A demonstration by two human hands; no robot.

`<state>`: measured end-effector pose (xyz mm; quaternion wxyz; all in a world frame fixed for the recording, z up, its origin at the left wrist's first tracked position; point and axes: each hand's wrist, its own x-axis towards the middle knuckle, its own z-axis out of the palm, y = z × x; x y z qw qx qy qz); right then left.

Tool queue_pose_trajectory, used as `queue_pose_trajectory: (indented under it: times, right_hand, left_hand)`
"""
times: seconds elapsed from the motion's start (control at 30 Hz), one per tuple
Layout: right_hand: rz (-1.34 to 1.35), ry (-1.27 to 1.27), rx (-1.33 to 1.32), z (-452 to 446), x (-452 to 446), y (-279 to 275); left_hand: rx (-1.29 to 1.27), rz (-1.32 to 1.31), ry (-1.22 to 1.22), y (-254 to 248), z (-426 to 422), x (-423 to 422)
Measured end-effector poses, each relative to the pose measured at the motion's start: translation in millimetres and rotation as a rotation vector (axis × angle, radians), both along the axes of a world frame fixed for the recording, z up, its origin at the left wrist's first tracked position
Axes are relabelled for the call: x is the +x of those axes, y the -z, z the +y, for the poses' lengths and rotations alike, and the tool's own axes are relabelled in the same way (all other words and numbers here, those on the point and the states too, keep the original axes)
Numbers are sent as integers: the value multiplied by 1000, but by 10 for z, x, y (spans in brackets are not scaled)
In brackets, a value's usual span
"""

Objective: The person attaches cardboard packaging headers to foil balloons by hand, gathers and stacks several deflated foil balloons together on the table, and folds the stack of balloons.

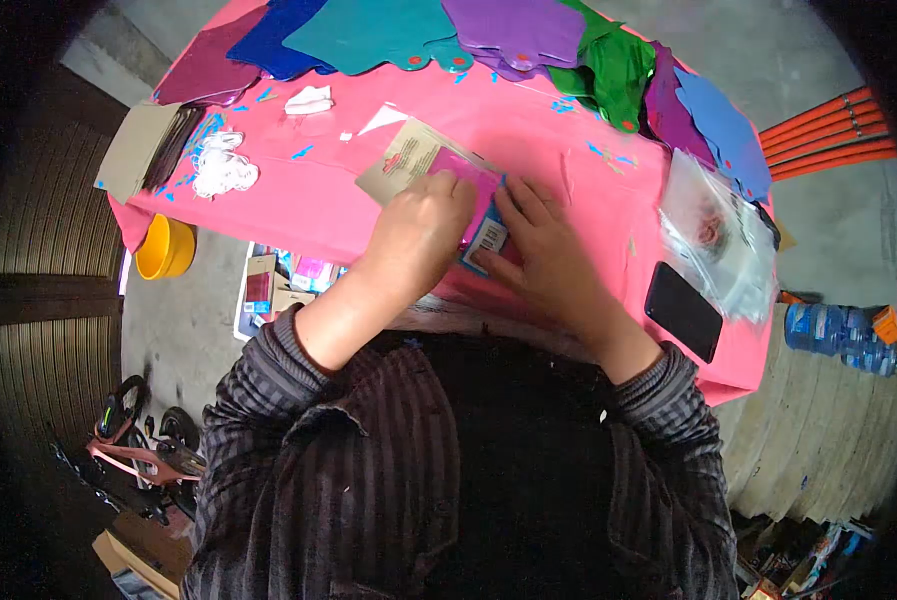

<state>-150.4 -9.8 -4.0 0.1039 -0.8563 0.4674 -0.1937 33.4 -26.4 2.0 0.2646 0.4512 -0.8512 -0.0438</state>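
A cardboard package card (400, 163) with printed text lies tilted on the pink-covered table. A shiny magenta sheet (481, 178) is on it, and a blue-edged label with a barcode (489, 236) shows at its near end. My left hand (423, 225) is closed, knuckles up, over the magenta sheet; its fingertips are hidden. On the other side, my right hand (538, 235) rests with fingers stretched and thumb apart, touching the card's right edge and the label end.
Coloured shiny sheets, among them a teal one (368, 35), line the far edge. At left are stacked cards (138, 150) and white cord (223, 168). Clear plastic bags (718, 225) and a phone (684, 311) lie right. A yellow bucket (166, 247) stands on the floor.
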Motion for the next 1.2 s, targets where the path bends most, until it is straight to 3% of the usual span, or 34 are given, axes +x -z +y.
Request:
queue_pose_trajectory:
  times: [0.27, 0.5, 1.2]
  right_hand:
    - [4, -15, 45, -90, 80, 3]
    - [-95, -10, 82, -62, -8, 34]
    - [35, -83, 53, -24, -61, -103]
  left_hand:
    - [-23, -72, 11, -19, -38, 29]
    - [25, 50, -5, 55, -56, 133]
    - [-4, -11, -95, 49, 4, 156]
